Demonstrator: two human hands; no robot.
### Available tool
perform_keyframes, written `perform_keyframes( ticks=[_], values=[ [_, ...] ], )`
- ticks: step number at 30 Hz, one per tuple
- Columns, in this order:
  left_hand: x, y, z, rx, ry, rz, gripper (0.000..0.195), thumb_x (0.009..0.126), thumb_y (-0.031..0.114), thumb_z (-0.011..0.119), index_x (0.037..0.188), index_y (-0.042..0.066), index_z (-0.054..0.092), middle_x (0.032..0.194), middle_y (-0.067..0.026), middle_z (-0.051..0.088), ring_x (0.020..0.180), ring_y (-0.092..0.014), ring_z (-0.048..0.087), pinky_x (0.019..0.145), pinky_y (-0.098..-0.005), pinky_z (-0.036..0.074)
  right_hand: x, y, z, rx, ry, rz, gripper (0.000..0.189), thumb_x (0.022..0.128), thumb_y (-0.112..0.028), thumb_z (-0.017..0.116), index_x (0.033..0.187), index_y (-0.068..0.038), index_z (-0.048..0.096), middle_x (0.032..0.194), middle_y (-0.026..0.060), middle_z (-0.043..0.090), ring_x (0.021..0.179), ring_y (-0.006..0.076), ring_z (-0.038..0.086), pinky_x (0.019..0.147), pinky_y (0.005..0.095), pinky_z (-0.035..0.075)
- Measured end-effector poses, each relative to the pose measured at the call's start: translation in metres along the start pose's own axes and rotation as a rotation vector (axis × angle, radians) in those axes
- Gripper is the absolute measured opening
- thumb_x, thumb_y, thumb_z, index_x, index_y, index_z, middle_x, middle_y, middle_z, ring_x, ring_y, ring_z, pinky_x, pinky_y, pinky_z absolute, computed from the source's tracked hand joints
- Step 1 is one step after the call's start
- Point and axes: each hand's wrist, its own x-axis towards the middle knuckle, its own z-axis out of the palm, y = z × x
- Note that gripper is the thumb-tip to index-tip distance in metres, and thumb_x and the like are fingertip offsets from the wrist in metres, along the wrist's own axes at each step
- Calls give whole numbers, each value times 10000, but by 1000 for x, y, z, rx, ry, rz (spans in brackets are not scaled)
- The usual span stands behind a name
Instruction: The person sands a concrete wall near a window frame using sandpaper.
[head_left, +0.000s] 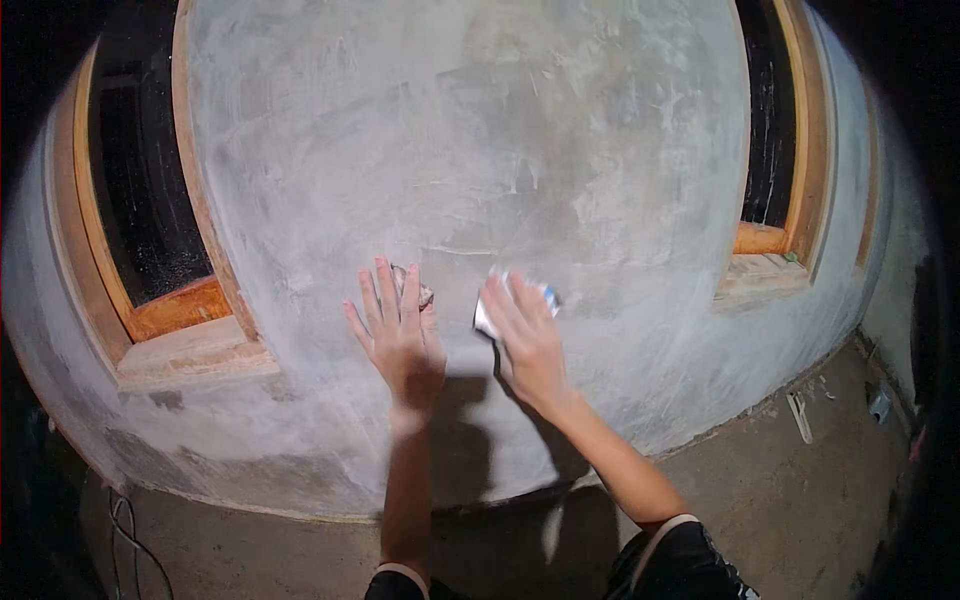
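Note:
A grey plastered wall (480, 172) fills the middle of the view. My left hand (401, 330) lies against it with fingers spread; a small crumpled, brownish piece (426, 295) shows under the index finger and thumb, its kind unclear. To the right, my right hand (525, 337), slightly blurred, presses a white and blue flat thing (487, 321) to the wall under its fingers. I cannot tell whether this is a folded sheet, a pad or something else.
Wood-framed windows stand left (180, 304) and right (761, 238), each above a projecting sill. Dark cables (124, 517) lie at the lower left. On the floor (757, 495) at the right are a pale strip (800, 417) and a greyish object (879, 403).

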Motion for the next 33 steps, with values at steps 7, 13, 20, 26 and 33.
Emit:
perform_keyframes(
  ticks=[7,13,20,26,33],
  values=[
    [-1,5,5,-4,-44,-25,542,927,161,570,1450,44,489,1585,-186,369,1506,-384,254,1205,-596,101,72,18,-25,-56,75,-33,551,859,51,523,1401,-46,559,1455,142,547,1401,364,445,1170,520,311],
    [4,5,-1,-158,-72,-118,624,901,155,586,1479,-8,419,1604,-199,321,1506,-386,243,1212,-584,92,-10,9,-15,71,-191,-84,537,849,41,553,1380,-36,574,1465,138,539,1396,331,452,1178,505,309],
    [3,4,-4,-73,-155,-105,608,925,184,558,1490,8,417,1618,-195,292,1513,-379,220,1216,-586,84,39,2,-8,-6,35,21,628,832,93,511,1445,-44,514,1491,149,509,1412,387,423,1173,515,305],
    [5,-10,-17,-84,-242,-106,585,944,201,548,1487,15,432,1617,-195,295,1514,-383,213,1219,-574,80,40,4,-22,5,-136,-150,565,842,70,527,1393,-47,566,1459,124,547,1354,358,496,1140,505,363],
    [8,-19,-14,-70,-186,-96,566,955,192,527,1483,10,436,1619,-223,272,1517,-406,187,1219,-574,72,-9,-23,12,62,-142,-35,546,865,37,536,1408,-24,545,1464,147,534,1403,355,445,1158,515,328]
  ],
)
